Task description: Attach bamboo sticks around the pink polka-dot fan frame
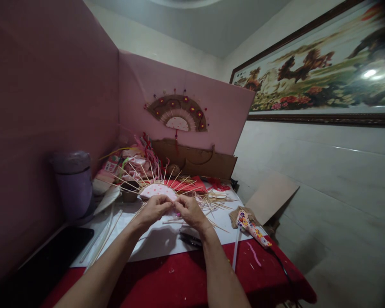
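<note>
My left hand (158,207) and my right hand (188,210) meet over the table, thumbs and forefingers pinched close together. Whatever lies between the fingertips is too small to make out. Just behind them is a white half-disc with pink dots (157,191), and thin wooden sticks (151,170) fan out from its curved edge. My fingers partly cover its lower right side. A bit of bright pink shows below the fingertips. Under my right wrist lies a dark tool, perhaps scissors or pliers (190,238).
A finished-looking brown fan (179,109) hangs on the pink board. A flower-patterned glue gun (253,229) rests at the right, its cord over the red cloth (157,278). Loose sticks (220,199), a purple cup (73,188), a black phone-like slab (56,256) and ribbon scraps (137,156) surround the work.
</note>
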`<action>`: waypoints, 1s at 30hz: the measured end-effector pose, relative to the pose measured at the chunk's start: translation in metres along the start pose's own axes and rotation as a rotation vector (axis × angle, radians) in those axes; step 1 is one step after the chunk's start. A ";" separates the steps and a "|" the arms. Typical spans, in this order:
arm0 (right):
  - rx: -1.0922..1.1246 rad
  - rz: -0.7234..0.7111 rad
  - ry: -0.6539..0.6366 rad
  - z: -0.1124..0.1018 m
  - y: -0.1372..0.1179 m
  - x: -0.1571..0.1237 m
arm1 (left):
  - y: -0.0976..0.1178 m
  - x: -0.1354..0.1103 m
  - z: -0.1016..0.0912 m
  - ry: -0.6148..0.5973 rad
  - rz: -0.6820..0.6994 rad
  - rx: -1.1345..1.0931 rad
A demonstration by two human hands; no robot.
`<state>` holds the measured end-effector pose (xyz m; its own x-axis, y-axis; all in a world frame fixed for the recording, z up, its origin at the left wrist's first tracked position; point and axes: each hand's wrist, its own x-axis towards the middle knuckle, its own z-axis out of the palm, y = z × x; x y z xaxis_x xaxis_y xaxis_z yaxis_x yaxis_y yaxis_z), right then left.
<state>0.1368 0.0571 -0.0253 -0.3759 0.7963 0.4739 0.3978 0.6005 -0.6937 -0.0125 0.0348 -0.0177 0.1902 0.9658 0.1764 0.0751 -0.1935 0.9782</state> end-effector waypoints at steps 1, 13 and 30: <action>0.009 0.000 0.000 0.000 0.001 0.000 | 0.000 0.000 0.000 -0.001 -0.006 -0.008; -0.336 -0.101 0.351 -0.007 -0.022 -0.007 | -0.005 0.004 -0.004 0.020 0.006 -0.069; -0.574 -0.116 0.159 -0.003 -0.021 -0.008 | -0.009 0.006 -0.003 0.109 0.225 0.257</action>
<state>0.1340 0.0386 -0.0129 -0.3319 0.6976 0.6350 0.7661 0.5921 -0.2500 -0.0144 0.0430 -0.0250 0.1249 0.9043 0.4082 0.2896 -0.4267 0.8568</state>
